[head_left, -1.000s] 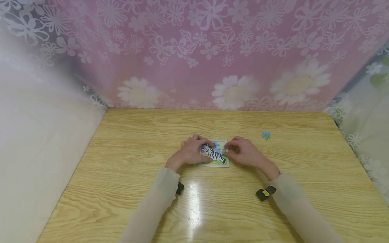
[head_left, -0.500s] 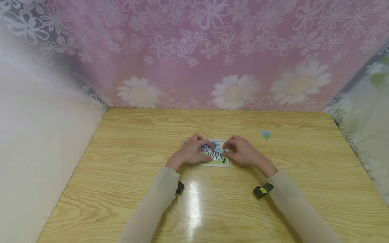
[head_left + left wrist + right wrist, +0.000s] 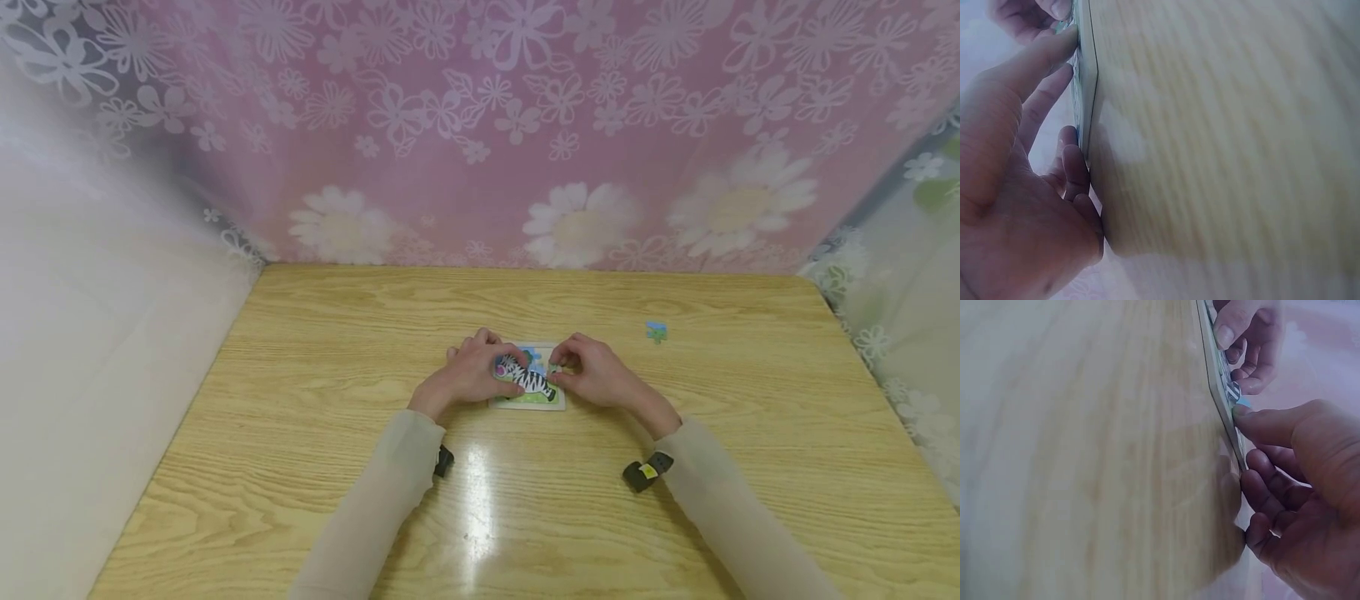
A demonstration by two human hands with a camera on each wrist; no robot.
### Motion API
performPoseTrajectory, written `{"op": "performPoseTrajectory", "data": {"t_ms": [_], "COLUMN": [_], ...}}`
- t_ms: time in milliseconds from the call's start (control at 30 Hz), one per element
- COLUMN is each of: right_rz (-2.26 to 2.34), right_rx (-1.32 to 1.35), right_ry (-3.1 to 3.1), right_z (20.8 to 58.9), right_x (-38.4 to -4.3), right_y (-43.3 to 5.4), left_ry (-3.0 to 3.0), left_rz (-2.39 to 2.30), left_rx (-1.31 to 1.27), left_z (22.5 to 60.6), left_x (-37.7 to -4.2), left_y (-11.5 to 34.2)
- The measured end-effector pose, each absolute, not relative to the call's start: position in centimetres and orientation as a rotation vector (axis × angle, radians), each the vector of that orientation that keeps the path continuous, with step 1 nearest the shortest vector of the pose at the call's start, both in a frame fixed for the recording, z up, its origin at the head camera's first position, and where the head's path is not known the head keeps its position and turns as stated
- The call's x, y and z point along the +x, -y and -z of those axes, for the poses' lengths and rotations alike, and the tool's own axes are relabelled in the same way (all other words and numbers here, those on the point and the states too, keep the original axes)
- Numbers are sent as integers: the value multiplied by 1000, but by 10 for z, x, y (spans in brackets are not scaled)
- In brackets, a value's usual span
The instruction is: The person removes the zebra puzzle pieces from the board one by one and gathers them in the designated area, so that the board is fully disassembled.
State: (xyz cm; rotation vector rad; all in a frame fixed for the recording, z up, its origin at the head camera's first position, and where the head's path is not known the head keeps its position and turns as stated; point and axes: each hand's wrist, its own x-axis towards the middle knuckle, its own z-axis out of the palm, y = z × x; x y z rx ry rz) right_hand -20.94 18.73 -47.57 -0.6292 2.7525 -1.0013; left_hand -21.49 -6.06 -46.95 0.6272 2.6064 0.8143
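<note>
Zebra puzzle (image 3: pixel 534 385): lying flat on the table (image 3: pixel 540 517), about midway between left and right edges, well apart from the far edge. Pressed at its left side by the left hand (image 3: pixel 472 372), with thumb and forefinger spread over its face. Pinched by the right hand (image 3: pixel 597 372) at the puzzle's right edge: small piece (image 3: pixel 555 370), largely hidden. Toward the table's far right corner: loose blue-green piece (image 3: pixel 656 332).

The incomplete zebra puzzle (image 3: pixel 534 383) lies flat, one piece (image 3: pixel 656 332) apart
</note>
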Motion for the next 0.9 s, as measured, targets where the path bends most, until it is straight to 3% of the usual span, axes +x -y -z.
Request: {"op": "performPoseTrajectory", "data": {"t_ms": [900], "right_rz": [1260], "right_rx": [-451], "right_ry": [-2623], "right_z": [471], "right_x": [-211], "right_y": [-190], "left_ry": [-2598], "left_rz": [-783], "left_rx": [606], "left_z": [466], "left_x": [-213], "left_y": [60]}}
